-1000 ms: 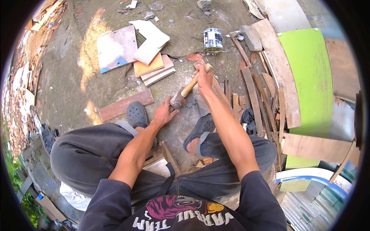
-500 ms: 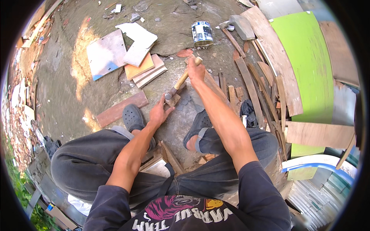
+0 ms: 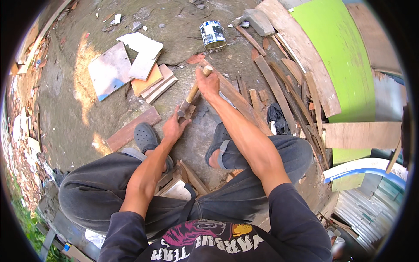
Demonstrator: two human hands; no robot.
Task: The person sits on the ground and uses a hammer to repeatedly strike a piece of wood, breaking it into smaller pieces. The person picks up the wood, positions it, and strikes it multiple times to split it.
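Observation:
My right hand is closed around the pale wooden handle of a hammer, near its end. The hammer slants down to the left, and its metal head is beside my left hand. My left fingers and thumb are around a small brown wooden block, partly hidden by the hammer head and the fingers. A long wooden board lies under and beyond my right wrist.
Square panels lie stacked ahead on the left, near a reddish plank. A paint can stands beyond my hands. Wood strips and a green panel fill the right. A wooden frame sits between my legs.
The view has shifted, so the can, panels and boards appear farther left. Both hands keep their holds, with the hammer head still beside my left fingers.

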